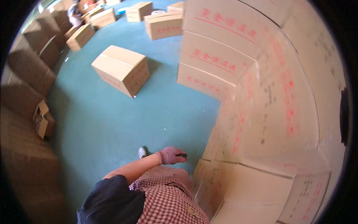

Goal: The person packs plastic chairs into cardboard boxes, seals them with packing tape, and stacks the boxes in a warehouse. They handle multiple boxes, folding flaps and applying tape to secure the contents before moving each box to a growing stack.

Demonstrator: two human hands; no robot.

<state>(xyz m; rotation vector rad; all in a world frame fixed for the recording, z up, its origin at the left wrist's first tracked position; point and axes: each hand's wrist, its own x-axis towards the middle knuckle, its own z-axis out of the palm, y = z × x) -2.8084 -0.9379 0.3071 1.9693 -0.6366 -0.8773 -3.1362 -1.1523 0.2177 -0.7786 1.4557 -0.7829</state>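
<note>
My left hand [171, 155], in a pinkish work glove, hangs in front of my body. Its fingers are curled in, with a small dark patch showing among them; whether that is a held thing or part of the glove is unclear. Nearest to this hand are the stacked cardboard cartons [261, 108] on the right, a gap away from the fingers. Ahead on the floor stands a single closed carton [121, 67] with tape along its top. No part of my right hand shows.
A tall wall of cartons [26, 130] lines the left side, with a small opened box [44, 120] against it. More cartons [164, 26] stand at the back, where a person [74, 14] is. The floor [100, 127] is blue-green. A low carton [257, 190] lies at lower right.
</note>
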